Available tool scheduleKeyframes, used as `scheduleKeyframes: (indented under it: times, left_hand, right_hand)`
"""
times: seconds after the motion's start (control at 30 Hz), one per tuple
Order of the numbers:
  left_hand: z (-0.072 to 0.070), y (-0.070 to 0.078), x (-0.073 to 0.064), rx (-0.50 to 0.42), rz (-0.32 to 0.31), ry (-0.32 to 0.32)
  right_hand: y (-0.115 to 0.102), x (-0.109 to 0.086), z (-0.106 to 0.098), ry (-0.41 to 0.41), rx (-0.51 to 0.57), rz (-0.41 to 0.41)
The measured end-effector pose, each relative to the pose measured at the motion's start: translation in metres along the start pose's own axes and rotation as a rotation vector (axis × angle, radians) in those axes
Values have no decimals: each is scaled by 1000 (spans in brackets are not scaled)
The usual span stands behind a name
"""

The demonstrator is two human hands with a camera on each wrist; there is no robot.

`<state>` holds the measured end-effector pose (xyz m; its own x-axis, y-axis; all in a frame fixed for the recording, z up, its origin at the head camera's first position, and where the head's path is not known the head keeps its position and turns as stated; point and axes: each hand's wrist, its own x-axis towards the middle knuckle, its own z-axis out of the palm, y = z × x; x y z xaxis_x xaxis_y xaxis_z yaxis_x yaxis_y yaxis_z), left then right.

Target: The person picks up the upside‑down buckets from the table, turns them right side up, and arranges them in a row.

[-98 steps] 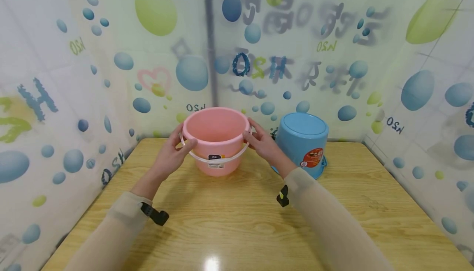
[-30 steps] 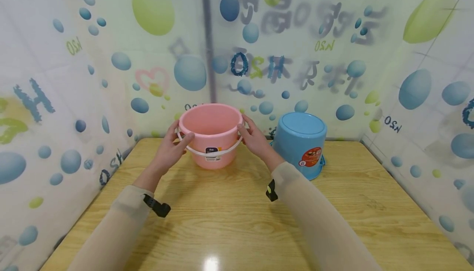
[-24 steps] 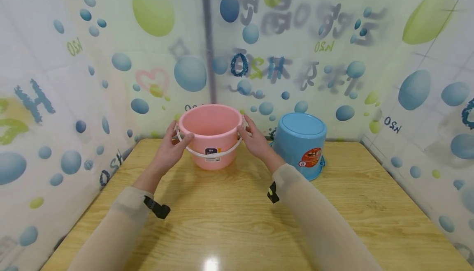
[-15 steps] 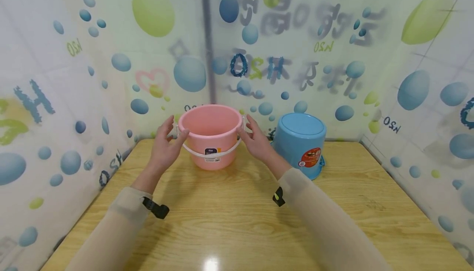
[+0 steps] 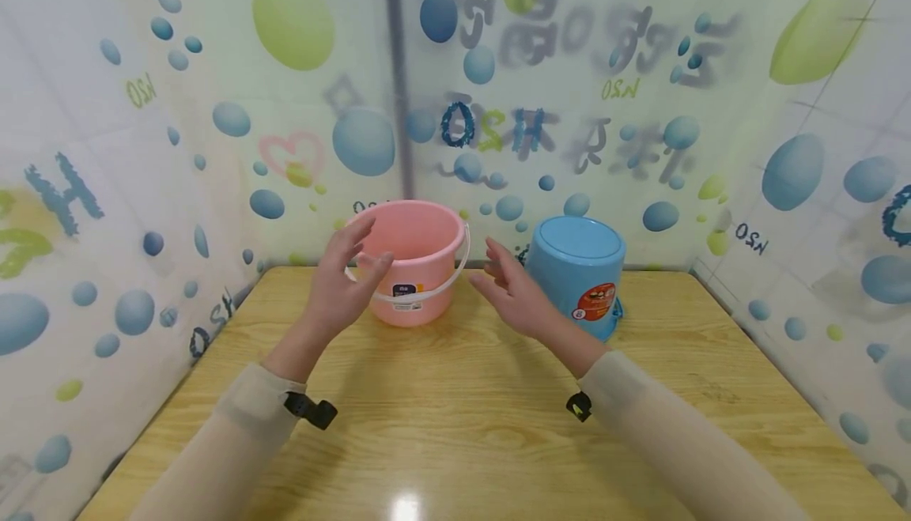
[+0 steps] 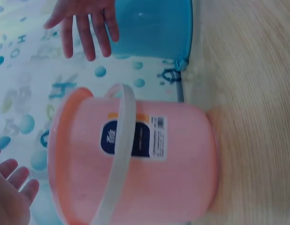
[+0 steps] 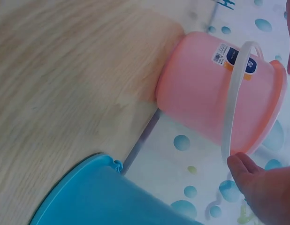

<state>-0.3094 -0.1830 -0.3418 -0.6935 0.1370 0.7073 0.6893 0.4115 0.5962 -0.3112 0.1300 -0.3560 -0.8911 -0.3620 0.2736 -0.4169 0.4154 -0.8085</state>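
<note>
A pink bucket [image 5: 413, 276] stands upright at the back of the wooden table, its white handle [image 5: 427, 293] hanging down across the front label. My left hand [image 5: 340, 280] is in front of the bucket's left side with fingers spread and nothing in its grasp. To the bucket's right, my right hand [image 5: 515, 292] is held apart from it, fingers relaxed, also holding nothing. Close behind the right hand sits a blue bucket [image 5: 576, 268], upside down with its base on top and a red label facing forward. In the left wrist view both hands show with fingers extended.
The wooden table [image 5: 455, 410] runs up to a patterned curtain [image 5: 569, 70] at the back, with similar walls on both sides. A blue handle end [image 5: 618, 309] sticks out low on the blue bucket's right. Dark straps with small cameras sit on both wrists.
Both hands have let go of the pink bucket's sides and drawn back toward me. The pink bucket was shifted slightly back and left earlier and now stands still. The blue bucket has not moved.
</note>
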Motion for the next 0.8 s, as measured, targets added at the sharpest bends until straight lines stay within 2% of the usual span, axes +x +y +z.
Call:
scheduleKeyframes:
  times: [0.2,0.33,0.57,0.67,0.8]
  left_hand:
    - [16,23,-3,-84,19,-135]
    - [30,35,-6,-101,58,-243]
    - [57,45,-15,-111,128,-381]
    - [68,48,-20,-140,107,-450]
    - [82,50,-27,-128,75,-539]
  right_hand:
    - [3,-31,-11,-56,-8,-37]
    - [8,-50,-16,-89,-7,-36]
    - [21,-79,-23,-120,-29,-60]
    - [27,-90,-27,-133,-48,-80]
    - [34,-106,-35,-148,-70,-91]
